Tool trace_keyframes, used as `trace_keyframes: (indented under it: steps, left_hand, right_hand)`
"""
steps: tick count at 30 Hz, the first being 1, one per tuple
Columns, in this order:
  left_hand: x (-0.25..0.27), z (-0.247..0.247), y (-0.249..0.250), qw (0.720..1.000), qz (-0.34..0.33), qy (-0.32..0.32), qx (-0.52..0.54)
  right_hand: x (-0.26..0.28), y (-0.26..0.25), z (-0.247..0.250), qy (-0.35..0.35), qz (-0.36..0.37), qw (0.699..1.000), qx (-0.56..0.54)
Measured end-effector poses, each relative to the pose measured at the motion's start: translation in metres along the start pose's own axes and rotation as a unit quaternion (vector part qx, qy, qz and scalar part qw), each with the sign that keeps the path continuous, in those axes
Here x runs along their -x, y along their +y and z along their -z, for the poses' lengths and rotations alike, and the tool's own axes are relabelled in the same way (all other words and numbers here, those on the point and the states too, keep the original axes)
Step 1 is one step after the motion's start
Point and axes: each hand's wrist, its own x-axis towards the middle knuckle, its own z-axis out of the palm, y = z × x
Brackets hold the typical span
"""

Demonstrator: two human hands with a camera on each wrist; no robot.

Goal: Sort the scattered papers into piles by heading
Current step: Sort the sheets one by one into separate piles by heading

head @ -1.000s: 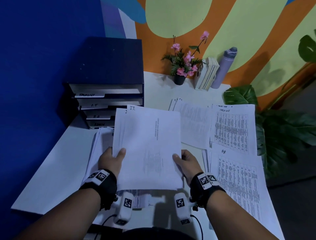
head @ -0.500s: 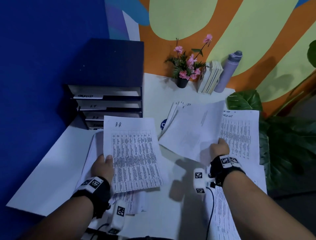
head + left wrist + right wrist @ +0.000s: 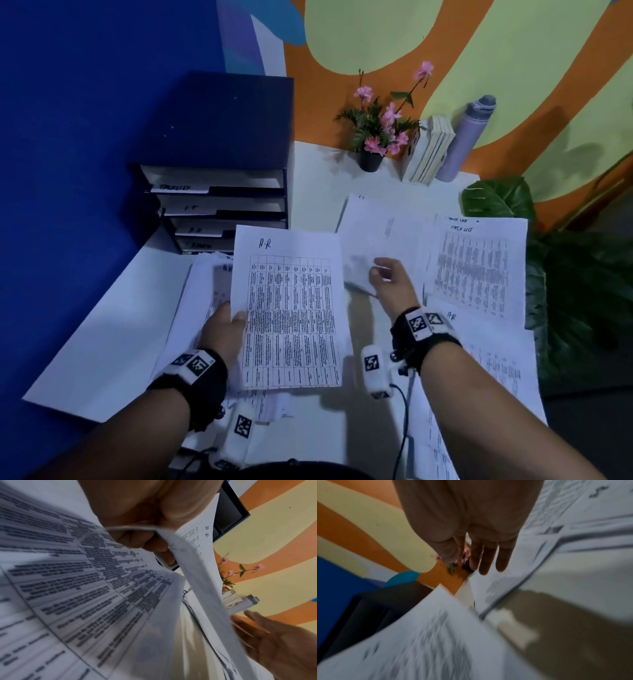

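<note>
Dim light; blue wall [image 3: 85, 102] left, orange-and-pale-green mural wall [image 3: 445, 51] behind white desk [image 3: 102, 342] holding dark tray cabinet [image 3: 219, 137], potted pink flowers [image 3: 376, 133], books [image 3: 428, 154], lilac bottle [image 3: 466, 140]; leafy plant [image 3: 565, 291] right.

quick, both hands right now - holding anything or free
Left hand: grips the H.R sheet by its left edge.
Right hand: open, fingers straight, holding nothing.

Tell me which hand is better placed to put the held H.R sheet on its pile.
Probably the left hand: it already grips the H.R sheet. The right hand is open and holds nothing.
</note>
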Motion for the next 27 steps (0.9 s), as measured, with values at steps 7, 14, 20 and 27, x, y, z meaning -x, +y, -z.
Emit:
trace_keyframes:
  steps: [7, 14, 20, 27]
  left_hand:
    - [0.008, -0.030, 0.008, 0.992, -0.071, -0.088, -0.057]
    - [-0.013, -0.011, -0.025, 0.924, -0.048, -0.055, -0.374]
    - [-0.006, 0.005, -0.046, 0.889, -0.016, -0.090, -0.449]
    - [0.013, 0.006, -0.062, 0.867, -0.022, -0.171, -0.468]
  right_hand:
    - [0.047, 0.031, 0.002, 0.034, -0.049, 0.998, 0.035]
    - [0.065, 0.084, 0.107, 0.166, -0.081, 0.961, 0.207]
    - [0.080, 0.099, 0.161, 0.168, -0.164, 0.901, 0.364]
    - [0.078, 0.076, 0.092, 0.064, -0.077, 0.921, 0.377]
